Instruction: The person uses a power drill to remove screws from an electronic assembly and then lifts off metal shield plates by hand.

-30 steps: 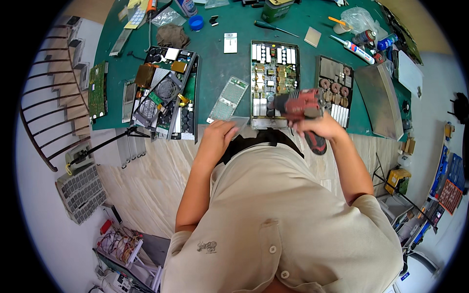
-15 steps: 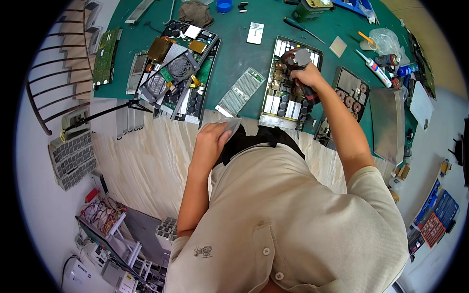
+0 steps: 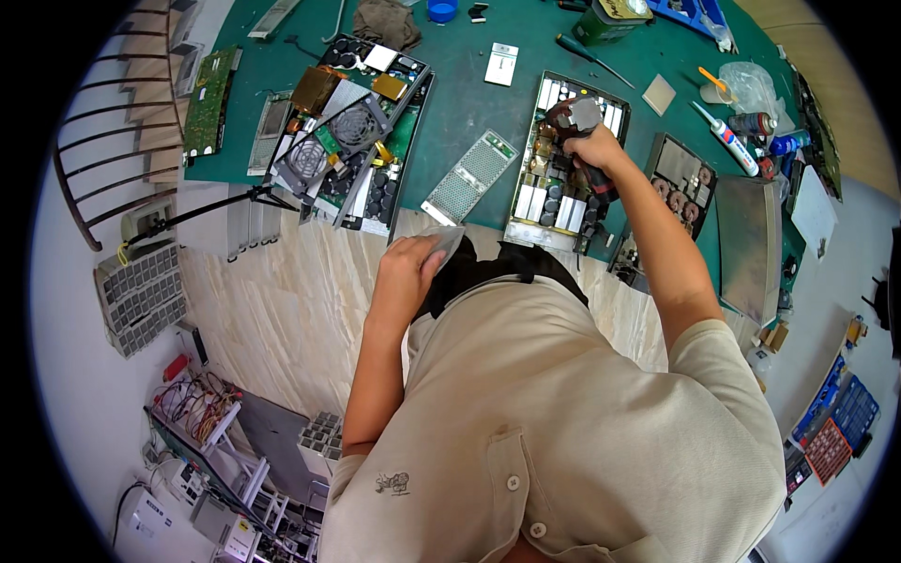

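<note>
Right hand (image 3: 595, 148) wraps the drill (image 3: 574, 114), likely heavy, stiff, best gripped by its handle (image 3: 593, 174), two o'clock from left hand (image 3: 410, 269) pinching clear plastic (image 3: 452, 241).

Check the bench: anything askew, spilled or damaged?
Yes: the two-fan unit sits diagonally across the open chassis on the left, out of line with its walls. The perforated metal panel also lies at a slant. No spill or damage is evident.
</note>
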{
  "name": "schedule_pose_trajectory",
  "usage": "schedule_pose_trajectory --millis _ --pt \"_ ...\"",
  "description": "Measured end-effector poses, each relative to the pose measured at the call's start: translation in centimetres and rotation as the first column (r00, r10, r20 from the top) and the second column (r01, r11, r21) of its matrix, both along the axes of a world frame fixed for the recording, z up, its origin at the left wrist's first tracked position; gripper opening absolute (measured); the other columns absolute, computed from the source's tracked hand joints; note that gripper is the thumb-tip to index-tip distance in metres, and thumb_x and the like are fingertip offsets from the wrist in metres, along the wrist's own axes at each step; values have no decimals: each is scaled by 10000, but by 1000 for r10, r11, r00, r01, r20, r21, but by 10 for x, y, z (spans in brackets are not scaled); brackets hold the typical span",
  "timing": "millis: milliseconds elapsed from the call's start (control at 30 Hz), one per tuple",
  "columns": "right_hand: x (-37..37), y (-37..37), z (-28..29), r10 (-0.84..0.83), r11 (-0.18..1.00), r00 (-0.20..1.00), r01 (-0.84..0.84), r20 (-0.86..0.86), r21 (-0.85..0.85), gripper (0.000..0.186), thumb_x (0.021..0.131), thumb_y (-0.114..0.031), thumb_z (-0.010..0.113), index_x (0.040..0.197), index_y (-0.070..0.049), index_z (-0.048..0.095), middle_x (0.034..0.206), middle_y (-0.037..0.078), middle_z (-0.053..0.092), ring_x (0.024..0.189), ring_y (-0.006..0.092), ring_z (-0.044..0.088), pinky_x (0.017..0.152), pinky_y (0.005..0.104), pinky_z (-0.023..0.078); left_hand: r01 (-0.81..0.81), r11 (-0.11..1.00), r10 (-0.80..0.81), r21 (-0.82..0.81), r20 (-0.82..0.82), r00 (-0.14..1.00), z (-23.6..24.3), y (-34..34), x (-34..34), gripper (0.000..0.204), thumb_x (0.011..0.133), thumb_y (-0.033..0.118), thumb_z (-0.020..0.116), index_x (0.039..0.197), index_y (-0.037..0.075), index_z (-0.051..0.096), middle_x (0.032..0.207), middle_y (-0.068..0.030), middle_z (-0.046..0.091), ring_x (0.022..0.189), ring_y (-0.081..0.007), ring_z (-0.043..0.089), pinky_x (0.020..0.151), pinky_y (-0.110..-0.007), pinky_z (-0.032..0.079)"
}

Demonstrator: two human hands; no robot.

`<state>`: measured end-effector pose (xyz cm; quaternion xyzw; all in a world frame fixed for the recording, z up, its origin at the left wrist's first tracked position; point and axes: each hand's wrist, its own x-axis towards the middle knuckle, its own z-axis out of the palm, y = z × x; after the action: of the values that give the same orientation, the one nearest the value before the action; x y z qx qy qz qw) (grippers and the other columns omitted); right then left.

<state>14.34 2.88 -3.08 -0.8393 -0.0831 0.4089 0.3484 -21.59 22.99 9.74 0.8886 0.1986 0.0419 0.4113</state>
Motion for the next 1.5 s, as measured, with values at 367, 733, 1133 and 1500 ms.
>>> schedule_pose_trajectory --millis 367,733,1133,1500 --pt "-2 5 12 7 999 1000 -7 5 -38 283 737 -162 787 940 13 697 758 87 711 588 192 691 587 355 555 -2 1000 2 -7 -11 1000 0 3 0 217 879 46 752 1082 -30 742 986 -207 737 909 -396 676 811 -442 541" --pt "2 19 20 105 989 994 -101 32 -107 273 751 -177 786 937 9 713 766 112 726 601 212 696 619 368 561 10 1000 -10 27 0 1000 -7 7 -2 221 888 64 761 1092 -19 746 1008 -205 741 893 -378 694 748 -418 559" --pt "35 62 43 702 672 694 -574 158 -468 436 674 -236 780 955 95 733 996 296 736 936 399 735 839 436 600 6 1000 -5 -10 34 999 -11 6 6 217 892 61 750 1089 -30 737 998 -213 731 910 -393 676 799 -443 541" --pt "34 64 39 624 746 768 -530 146 -403 434 710 -324 821 966 24 771 937 243 758 875 378 747 795 427 606 1 1000 -2 13 13 1000 -23 17 -2 231 899 83 766 1107 -16 746 987 -200 738 813 -349 700 696 -395 565"
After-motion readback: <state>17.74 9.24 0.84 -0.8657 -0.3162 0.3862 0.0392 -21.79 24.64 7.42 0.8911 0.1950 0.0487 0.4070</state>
